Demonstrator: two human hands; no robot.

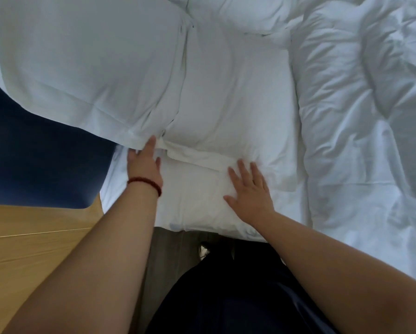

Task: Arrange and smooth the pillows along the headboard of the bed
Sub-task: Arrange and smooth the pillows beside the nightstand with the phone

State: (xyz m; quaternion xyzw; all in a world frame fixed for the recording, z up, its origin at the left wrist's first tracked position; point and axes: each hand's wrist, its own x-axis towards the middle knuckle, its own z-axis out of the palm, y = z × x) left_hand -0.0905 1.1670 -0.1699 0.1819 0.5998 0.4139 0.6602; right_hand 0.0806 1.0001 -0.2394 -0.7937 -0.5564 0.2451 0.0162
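- Two white pillows: the upright pillow (89, 59) leans on the blue headboard (33, 160), and the flat pillow (226, 104) lies just beyond it.
- Left hand (144, 165), fingers straight, touches the upright pillow's edge.
- Right hand (249, 189), fingers spread, presses the flat pillow.

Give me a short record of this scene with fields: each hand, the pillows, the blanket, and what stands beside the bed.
left hand: fingers straight, touching the near corner of the big pillow
right hand: flat, fingers spread, pressing the near end of the flat pillow
big pillow: white, lying against the blue headboard
bracelet: red beads, on the left wrist
blanket: white, crumpled, right of the pillows
bedside table: wooden, left of the bed
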